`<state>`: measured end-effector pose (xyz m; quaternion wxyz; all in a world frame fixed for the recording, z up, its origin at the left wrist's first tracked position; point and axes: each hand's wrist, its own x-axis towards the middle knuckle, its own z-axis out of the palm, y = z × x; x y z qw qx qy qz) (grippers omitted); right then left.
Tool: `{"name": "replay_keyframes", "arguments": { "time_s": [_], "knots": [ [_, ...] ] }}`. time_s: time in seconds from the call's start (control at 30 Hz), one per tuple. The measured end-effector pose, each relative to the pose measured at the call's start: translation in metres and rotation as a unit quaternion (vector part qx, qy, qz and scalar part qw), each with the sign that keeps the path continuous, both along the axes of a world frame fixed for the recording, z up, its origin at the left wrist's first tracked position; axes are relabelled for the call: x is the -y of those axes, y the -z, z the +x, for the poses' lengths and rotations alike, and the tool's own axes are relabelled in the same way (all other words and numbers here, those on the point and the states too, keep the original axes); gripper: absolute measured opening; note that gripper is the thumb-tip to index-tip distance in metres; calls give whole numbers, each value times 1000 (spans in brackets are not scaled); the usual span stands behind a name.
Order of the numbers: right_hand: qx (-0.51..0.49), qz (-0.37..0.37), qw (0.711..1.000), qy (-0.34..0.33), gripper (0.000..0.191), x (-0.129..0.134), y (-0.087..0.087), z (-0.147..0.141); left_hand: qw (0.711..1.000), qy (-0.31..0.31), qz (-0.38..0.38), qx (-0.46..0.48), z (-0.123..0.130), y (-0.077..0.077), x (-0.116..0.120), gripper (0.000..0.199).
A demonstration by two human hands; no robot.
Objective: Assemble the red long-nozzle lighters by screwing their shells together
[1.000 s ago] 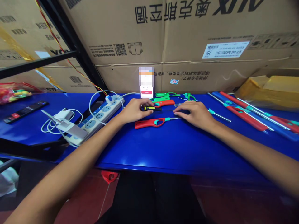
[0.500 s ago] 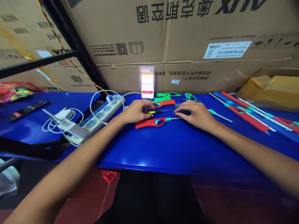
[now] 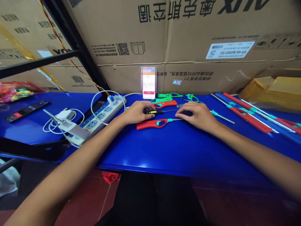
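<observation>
Shifted slightly rightward since a moment ago, the black-and-yellow screwdriver (image 3: 155, 111) lies under my left grip (image 3: 137, 113), fingertips on its handle, though I cannot tell whether it's clamped. My open right grip (image 3: 199, 114) rests on the blue desk (image 3: 164, 150), just beside the metal tip of a red utility lighter (image 3: 150, 124).

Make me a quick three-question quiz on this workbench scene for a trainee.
1. True or false: the left hand is on the handle of the black-and-yellow screwdriver.
2. Which lies just nearer the person than that screwdriver? A) a TV remote B) a red lighter with teal trim C) a cardboard box
3. Fill in the blank: the tabletop under the hands is ___.

Key: 1 true; 2 B; 3 blue.
</observation>
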<state>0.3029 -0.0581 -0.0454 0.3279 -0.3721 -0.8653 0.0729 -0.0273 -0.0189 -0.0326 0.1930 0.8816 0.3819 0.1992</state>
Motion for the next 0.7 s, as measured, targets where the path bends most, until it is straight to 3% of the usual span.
{"name": "replay_keyframes", "arguments": {
  "time_s": [0.17,0.7],
  "knots": [
    [13,-12,1000,11,20,1,0,0,999,-3,41,-4,-1,-2,-1,31],
    [15,-43,999,8,21,1,0,-2,999,-7,34,9,-1,-7,2,28]
  ]
}}
